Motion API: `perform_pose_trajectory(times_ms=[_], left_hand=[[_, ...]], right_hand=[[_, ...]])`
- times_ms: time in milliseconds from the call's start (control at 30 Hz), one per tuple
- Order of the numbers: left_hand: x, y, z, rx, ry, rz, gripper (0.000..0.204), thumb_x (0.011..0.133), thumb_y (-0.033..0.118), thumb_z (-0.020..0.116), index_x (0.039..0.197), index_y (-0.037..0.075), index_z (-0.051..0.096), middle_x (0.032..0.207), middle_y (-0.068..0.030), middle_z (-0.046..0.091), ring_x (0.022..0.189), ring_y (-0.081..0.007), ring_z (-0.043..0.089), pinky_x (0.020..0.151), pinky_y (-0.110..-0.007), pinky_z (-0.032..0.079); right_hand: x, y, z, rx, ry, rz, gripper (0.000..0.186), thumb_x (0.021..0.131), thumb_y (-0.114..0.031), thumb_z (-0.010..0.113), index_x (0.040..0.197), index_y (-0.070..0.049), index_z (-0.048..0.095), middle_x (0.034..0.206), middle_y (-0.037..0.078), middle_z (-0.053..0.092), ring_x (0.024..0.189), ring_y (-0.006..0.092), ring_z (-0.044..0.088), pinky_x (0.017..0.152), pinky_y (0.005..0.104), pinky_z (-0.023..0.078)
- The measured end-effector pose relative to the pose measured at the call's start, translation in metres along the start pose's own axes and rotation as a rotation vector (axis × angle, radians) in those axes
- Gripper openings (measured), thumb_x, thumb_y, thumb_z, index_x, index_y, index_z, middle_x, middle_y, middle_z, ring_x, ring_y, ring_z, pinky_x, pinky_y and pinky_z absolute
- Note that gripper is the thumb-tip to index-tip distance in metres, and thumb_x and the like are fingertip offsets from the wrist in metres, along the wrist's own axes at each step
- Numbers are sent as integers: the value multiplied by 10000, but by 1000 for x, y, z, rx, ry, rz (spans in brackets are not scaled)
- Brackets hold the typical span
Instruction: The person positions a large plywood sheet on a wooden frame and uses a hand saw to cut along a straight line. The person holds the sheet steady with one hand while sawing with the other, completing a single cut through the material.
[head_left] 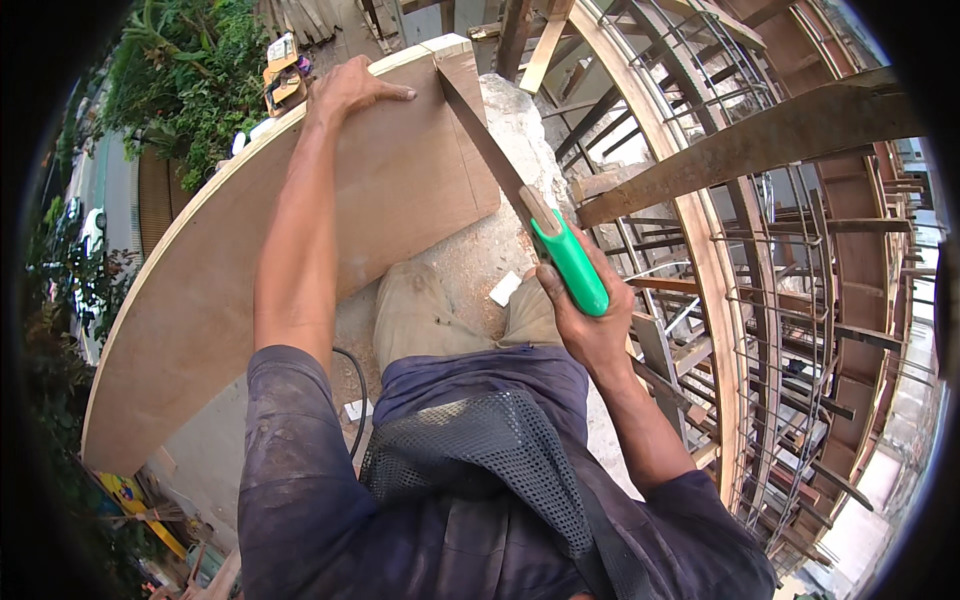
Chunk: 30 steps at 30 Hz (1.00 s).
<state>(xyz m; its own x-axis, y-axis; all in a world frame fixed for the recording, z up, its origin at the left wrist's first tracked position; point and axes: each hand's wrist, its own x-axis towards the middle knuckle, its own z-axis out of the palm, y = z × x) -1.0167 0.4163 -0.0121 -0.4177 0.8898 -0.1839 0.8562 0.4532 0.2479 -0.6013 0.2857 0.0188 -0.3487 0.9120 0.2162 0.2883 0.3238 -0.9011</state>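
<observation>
Right hand (597, 312) is wrapped firmly round the green handle (575, 268) of a handsaw (485, 135), thumb on the near side, fingers curled under and mostly hidden; left hand (345, 92) holds the curved edge of a brown panel (400, 170), thumb stretched flat across the face and pointing right, fingers hooked over the rim, tips out of sight, so pinching it thumb against fingers; can't tell how hard. Panel sits ahead and to the left, its near edge by the left knee (415, 285); saw is right of it, blade slanting up-left, narrow end touching the panel's far edge. Markings: thin dark line (461, 143) runs across the panel face near its right end, starting around the blade tip; the yellow object (140, 505) at lower left carries dark marks too small to make out. Panel looks flat and wide, long curved outer edge pale, face smooth with faint smudges, right end cut straight; blade is dull grey-brown, with a worn brown section where it meets the green grip; small white block (506, 289) lies between the knees; timber and rebar framework (720, 270) fills the right side.
</observation>
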Motion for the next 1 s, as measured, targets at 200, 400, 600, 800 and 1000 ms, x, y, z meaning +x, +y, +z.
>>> perform_pose_trajectory(times_ms=[200,400,600,800,1000], left_hand=[[-27,43,3,-9,92,19,1030,584,800,869,1261,38,721,1218,-218,771,1172,-368,730,1010,-481,549],[-6,17,6,-25,38,4,1014,565,789,873,1263,66,740,1207,-183,782,1189,-354,724,1017,-482,515],[7,-21,-1,18,1,-27,1037,539,798,878,1225,30,753,1179,-197,787,1153,-348,742,993,-487,539],[-13,28,-12,-15,98,42,1085,555,828,863,1263,17,726,1200,-216,778,1176,-357,733,1011,-483,549],[-7,30,5,-3,50,11,1090,566,814,854,1343,66,692,1268,-190,762,1235,-336,706,1036,-505,517]], right_hand=[[173,6,98,-41,78,22,354,907,-296,823,1152,-46,772,881,212,772,846,293,785,796,423,590],[68,12,46,11,52,40,506,920,-223,828,1380,-49,707,1055,186,806,983,224,792,898,361,595],[-31,-5,-10,-30,-45,-13,568,917,-50,809,1457,-15,638,1269,169,771,1113,221,771,995,349,587],[168,14,108,-48,104,12,423,916,-295,833,1257,-58,759,944,197,790,850,241,758,794,398,586],[146,18,83,-27,16,60,431,920,-289,819,1287,-73,752,957,196,795,876,247,768,822,393,590]])
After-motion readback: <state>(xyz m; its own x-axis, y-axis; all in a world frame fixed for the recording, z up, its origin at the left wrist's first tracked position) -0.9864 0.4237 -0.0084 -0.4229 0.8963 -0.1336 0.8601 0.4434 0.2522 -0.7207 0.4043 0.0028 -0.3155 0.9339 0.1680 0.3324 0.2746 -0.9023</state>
